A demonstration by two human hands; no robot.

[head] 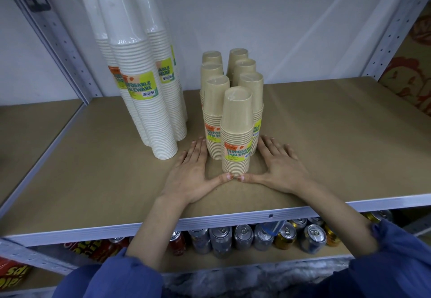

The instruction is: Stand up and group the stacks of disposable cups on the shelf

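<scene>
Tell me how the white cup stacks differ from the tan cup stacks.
The white cup stacks are much taller than the tan cup stacks. The white ones stand left, the tan ones right. The left hand and right hand flank the tan group, not the white. Both groups stand upright and plastic-wrapped.

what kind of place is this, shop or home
Probably a shop or stockroom: metal rack shelving, wrapped stacks of disposable cups with barcode labels, and rows of drink cans on the shelf below.
</scene>
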